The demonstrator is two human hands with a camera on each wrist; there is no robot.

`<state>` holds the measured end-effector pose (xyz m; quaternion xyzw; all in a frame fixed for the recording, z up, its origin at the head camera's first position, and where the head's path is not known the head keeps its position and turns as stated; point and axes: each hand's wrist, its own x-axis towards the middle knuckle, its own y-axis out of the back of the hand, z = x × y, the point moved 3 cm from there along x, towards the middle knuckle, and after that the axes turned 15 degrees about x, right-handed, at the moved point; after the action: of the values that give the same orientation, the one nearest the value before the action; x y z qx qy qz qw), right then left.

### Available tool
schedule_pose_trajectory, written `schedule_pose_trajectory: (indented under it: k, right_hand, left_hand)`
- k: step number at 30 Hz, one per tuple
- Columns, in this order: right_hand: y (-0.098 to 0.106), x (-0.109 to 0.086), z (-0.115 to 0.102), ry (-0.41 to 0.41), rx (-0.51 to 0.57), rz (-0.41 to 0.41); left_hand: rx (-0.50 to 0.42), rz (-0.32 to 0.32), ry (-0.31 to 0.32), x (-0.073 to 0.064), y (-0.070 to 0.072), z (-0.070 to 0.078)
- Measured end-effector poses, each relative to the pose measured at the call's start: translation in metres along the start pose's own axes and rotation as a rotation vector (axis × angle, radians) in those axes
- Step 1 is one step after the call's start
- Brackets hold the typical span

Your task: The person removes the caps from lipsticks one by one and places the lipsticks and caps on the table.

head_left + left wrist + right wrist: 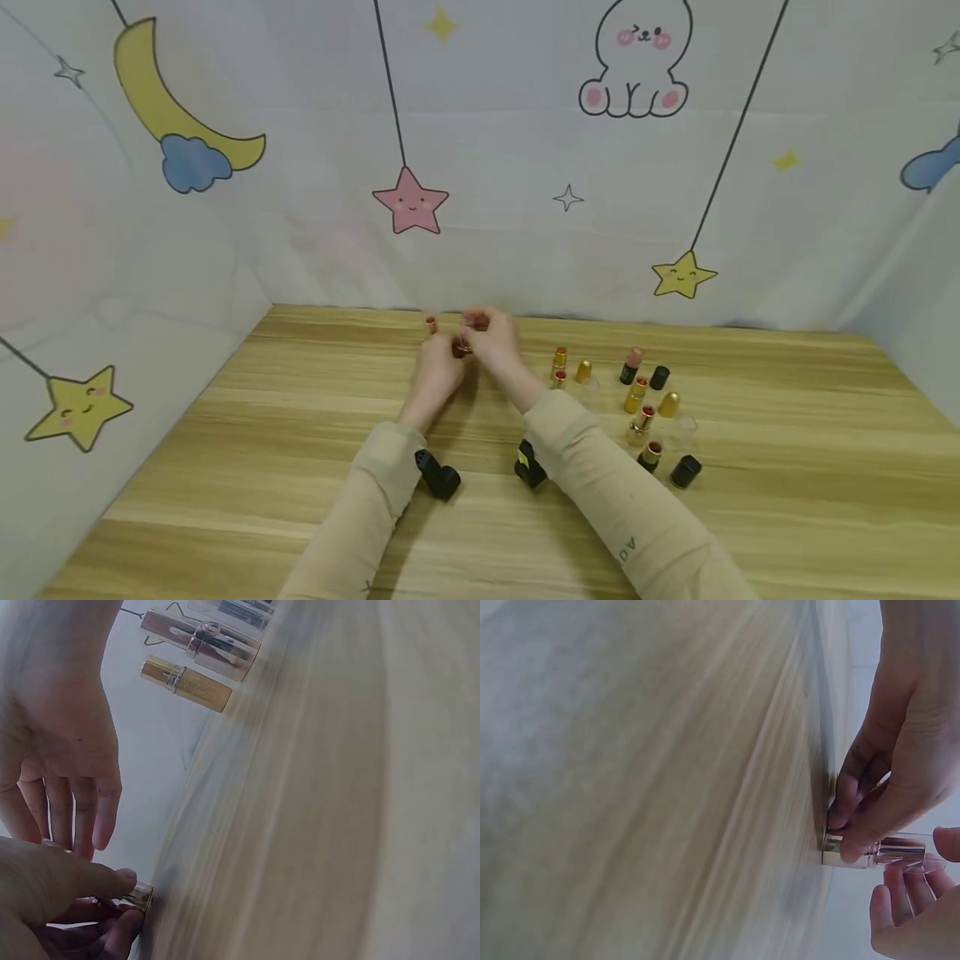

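Near the table's back edge, my left hand (438,371) pinches the shiny gold base of a lipstick (832,852) that stands upright on the wood. Over its top is a clear cap (933,862), which my right hand (497,337) holds between thumb and fingers. In the left wrist view, my right hand's palm (67,742) shows above with the fingers hanging down, and the lipstick is partly hidden by my left fingers. Just left of my hands, another lipstick (431,324) with a red tip stands at the back.
Right of my arms are several uncapped lipsticks, among them a pink one (633,360) and a dark-based one (651,455). Loose caps lie among them: gold (670,405), black (686,472) and clear (686,428). A cartoon-printed cloth (510,250) hangs behind the table (225,433).
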<state>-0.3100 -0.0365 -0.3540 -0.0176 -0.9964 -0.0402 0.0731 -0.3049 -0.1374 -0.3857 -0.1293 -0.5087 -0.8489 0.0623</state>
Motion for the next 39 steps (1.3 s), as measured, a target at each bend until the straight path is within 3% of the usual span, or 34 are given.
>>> schedule_pose_trajectory:
  k: [8,16,29,39]
  right_hand:
    - [0.003,-0.005,0.0,-0.002,-0.026,0.022]
    - [0.006,-0.007,0.0,-0.01,-0.04,0.028]
    - [0.009,-0.012,-0.008,-0.005,-0.047,0.026]
    - [0.012,-0.017,-0.011,-0.001,-0.035,0.027]
  left_hand:
    - [-0.004,-0.022,0.008,-0.001,0.002,0.001]
    - [-0.002,-0.088,0.028,-0.001,0.003,0.002]
    - [0.037,-0.082,0.012,-0.004,0.007,0.008]
    - [0.002,-0.108,0.021,-0.009,0.011,0.01]
